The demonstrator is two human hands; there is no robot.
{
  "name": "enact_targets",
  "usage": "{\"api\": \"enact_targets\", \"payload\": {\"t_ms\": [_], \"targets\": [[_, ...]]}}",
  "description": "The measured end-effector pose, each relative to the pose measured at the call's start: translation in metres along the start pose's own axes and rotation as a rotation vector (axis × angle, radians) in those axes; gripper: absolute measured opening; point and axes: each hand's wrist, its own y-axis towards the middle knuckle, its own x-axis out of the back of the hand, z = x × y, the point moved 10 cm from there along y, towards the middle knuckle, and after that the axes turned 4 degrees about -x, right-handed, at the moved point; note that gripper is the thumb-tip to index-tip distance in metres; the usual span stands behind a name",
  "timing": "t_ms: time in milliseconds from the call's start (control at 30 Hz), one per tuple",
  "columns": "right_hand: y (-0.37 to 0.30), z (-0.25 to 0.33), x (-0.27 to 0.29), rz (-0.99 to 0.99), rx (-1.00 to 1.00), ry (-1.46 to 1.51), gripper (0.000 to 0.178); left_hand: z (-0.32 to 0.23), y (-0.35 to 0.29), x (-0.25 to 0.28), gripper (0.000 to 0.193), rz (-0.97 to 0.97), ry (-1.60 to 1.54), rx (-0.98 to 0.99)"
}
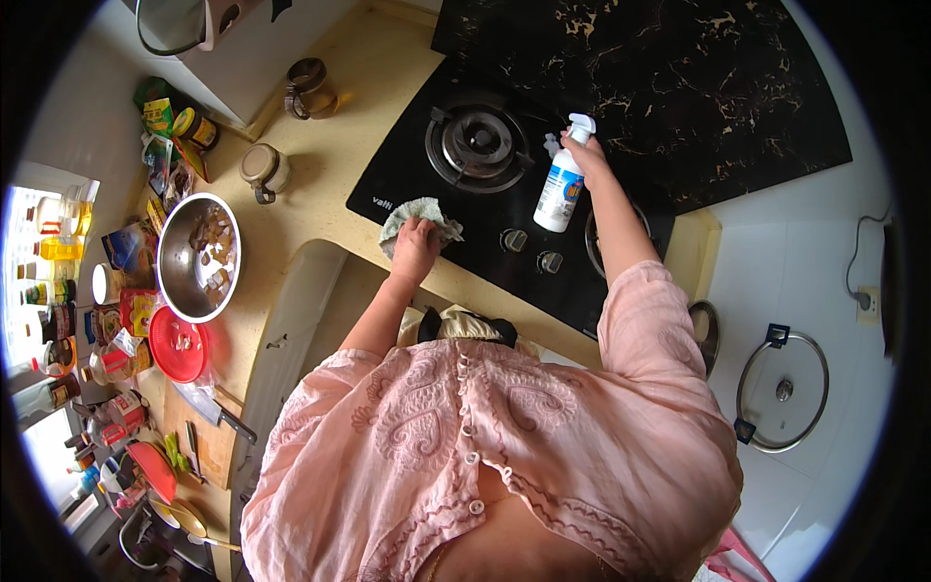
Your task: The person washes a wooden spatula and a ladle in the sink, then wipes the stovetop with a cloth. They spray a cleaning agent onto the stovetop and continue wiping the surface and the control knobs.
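My left hand [417, 249] is closed on a crumpled grey-green cloth [424, 214], pressed at the front left edge of the black gas stove [388, 173]. A white spray bottle [560, 197] with a blue label is in my right hand [586, 158], which wraps round its neck below the white trigger head. The bottle is over the middle of the stove, between the left burner [478, 143] and the partly hidden right burner [593, 238]. Two control knobs [514, 240] are at the stove's front, near the bottle's base.
Left on the beige counter [320, 165] are two glass jars [265, 170], a steel bowl [199, 257] with food pieces and a red basin [178, 345]. A cleaver [218, 407] lies by a cutting board [199, 441]. Behind the stove is a black marbled panel [659, 78]; a glass lid [783, 392] hangs at right.
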Motion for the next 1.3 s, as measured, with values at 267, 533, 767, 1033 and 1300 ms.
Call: {"api": "enact_targets", "payload": {"t_ms": [267, 533, 767, 1033, 1300], "targets": [[-0.005, 0.076, -0.102, 0.255, 0.008, 0.089, 0.031, -0.004, 0.001, 0.002, 0.019, 0.009, -0.025, 0.001], [0.037, 0.061, -0.183, 0.171, -0.095, -0.103, 0.03, -0.006, 0.001, 0.0, 0.017, 0.039, -0.055, -0.022], [0.028, 0.054, -0.2, 0.176, -0.253, -0.183, 0.035, -0.008, 0.0, 0.001, 0.014, 0.074, -0.075, -0.013], [0.004, 0.059, -0.224, 0.265, -0.265, -0.081, 0.025, -0.006, 0.003, -0.002, 0.015, 0.131, -0.084, -0.007], [-0.006, 0.045, -0.238, 0.227, -0.267, -0.033, 0.037, -0.005, 0.001, -0.005, 0.018, 0.172, -0.164, -0.012]]}}
